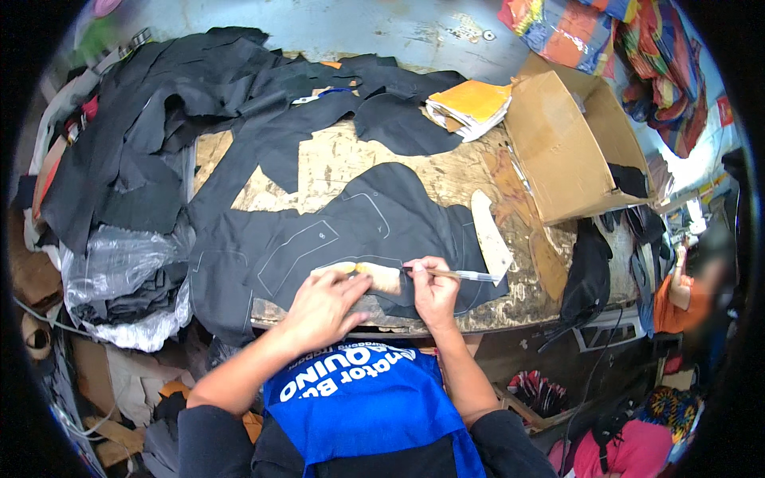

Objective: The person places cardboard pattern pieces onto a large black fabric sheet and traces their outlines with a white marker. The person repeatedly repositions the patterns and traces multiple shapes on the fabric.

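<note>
Pressing the pale template (384, 279) onto the black fabric (422, 227) near the worktop's (343, 159) front edge, left hand (325, 309) has its grip loosely spread, while right hand (434, 295) pinches the pen (468, 276) at the template's right end. Likely trouble: template skids if left-hand pressure is uneven, loose fabric ruckles and bends the line, or the pen's back end knocks the second template (484, 227). Count: two hands, one pen, two templates, one cardboard box (550, 135); black scraps (175, 103) too overlapped to count.
</note>
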The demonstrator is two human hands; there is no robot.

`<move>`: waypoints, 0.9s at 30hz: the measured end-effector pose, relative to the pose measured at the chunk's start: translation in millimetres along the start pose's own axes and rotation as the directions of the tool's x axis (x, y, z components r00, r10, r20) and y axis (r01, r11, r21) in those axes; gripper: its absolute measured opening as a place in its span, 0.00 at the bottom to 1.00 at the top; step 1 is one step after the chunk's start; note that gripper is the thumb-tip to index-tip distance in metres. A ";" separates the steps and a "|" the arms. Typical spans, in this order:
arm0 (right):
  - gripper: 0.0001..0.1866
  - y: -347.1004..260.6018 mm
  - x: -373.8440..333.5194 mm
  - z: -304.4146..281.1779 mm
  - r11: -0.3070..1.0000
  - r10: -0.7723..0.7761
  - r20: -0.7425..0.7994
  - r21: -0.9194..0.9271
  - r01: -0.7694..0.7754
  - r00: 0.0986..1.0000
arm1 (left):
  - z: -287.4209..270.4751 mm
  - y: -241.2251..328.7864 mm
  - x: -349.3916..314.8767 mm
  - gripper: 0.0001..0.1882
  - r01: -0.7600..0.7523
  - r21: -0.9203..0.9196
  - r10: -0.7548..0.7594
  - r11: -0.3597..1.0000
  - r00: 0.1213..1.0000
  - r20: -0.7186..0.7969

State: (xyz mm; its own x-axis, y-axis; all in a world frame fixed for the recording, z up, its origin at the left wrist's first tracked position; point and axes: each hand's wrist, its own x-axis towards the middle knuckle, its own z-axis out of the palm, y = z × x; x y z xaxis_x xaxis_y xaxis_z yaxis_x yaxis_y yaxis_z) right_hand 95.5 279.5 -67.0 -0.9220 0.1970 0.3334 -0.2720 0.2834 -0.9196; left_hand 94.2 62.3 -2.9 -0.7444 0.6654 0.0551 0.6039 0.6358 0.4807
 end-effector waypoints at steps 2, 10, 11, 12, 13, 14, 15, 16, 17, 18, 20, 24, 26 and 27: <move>0.06 -1.1 0.0 1.2 0.998 -0.005 0.025 -0.057 0.006 1.000 | 12.9 4.2 -24.7 0.28 0.014 0.104 -0.008 0.994 0.998 -0.059; 0.05 -8.5 4.2 0.0 0.972 -0.124 0.086 -0.188 0.138 0.989 | 45.9 -3.3 -44.5 0.17 0.029 -0.010 -0.030 1.000 0.904 -0.426; 0.05 -8.8 3.9 0.0 0.977 -0.134 0.075 -0.155 0.144 0.988 | 47.6 -3.2 -43.5 0.16 0.033 -0.008 -0.033 0.999 0.890 -0.454; 0.05 -8.9 4.1 0.0 0.976 -0.120 0.082 -0.170 0.133 0.989 | 48.3 -3.2 -43.0 0.15 0.034 0.004 -0.028 0.999 0.883 -0.468; 0.04 -9.2 3.6 0.4 0.974 -0.133 0.085 -0.172 0.146 0.988 | 48.8 -3.0 -42.3 0.15 0.034 0.010 -0.025 0.999 0.878 -0.477; 0.04 -9.4 3.2 0.8 0.974 -0.140 0.073 -0.171 0.151 0.987 | 49.0 -2.7 -41.6 0.14 0.040 0.003 -0.034 0.999 0.875 -0.482; 0.04 -9.6 3.0 1.4 0.977 -0.127 0.062 -0.164 0.136 0.990 | 48.8 -2.6 -41.3 0.14 0.036 0.015 -0.024 0.999 0.874 -0.485; 0.04 -10.0 2.1 2.7 0.982 -0.109 0.039 -0.153 0.113 0.993 | 48.5 -2.1 -41.5 0.14 0.040 0.014 -0.028 0.999 0.875 -0.484; 0.05 -10.3 1.9 3.5 0.987 -0.087 0.025 -0.136 0.090 0.996 | 48.2 -1.9 -41.5 0.14 0.046 0.013 -0.034 0.999 0.874 -0.484; 0.05 -10.6 2.0 3.7 0.988 -0.074 0.010 -0.132 0.075 0.997 | 48.1 -1.7 -41.3 0.14 0.045 0.013 -0.033 0.999 0.872 -0.488; 0.05 -10.8 2.5 3.9 0.993 -0.043 -0.003 -0.114 0.042 0.999 | 48.3 -1.4 -41.0 0.14 0.045 0.005 -0.037 0.999 0.867 -0.497; 0.04 -10.4 3.6 2.3 0.966 -0.143 0.061 -0.208 0.153 0.988 | 50.1 -1.4 -40.3 0.15 0.044 0.003 -0.036 0.999 0.858 -0.512; 0.04 -10.3 3.2 1.4 0.975 -0.135 0.048 -0.172 0.141 0.990 | 50.8 -1.8 -40.1 0.15 0.042 -0.005 -0.039 0.999 0.854 -0.519; 0.04 -10.3 3.0 1.2 0.980 -0.139 0.039 -0.141 0.143 0.989 | 51.0 -2.0 -40.0 0.15 0.041 0.004 -0.033 0.999 0.854 -0.519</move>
State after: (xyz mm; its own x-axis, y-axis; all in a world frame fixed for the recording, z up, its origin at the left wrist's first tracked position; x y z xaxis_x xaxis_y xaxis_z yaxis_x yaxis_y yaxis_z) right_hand 95.2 276.0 -56.8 -0.8853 0.1184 0.4496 -0.3599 0.4379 -0.8239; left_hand 137.2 54.3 -50.7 -0.8036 0.3439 0.4857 0.5739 0.6639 0.4795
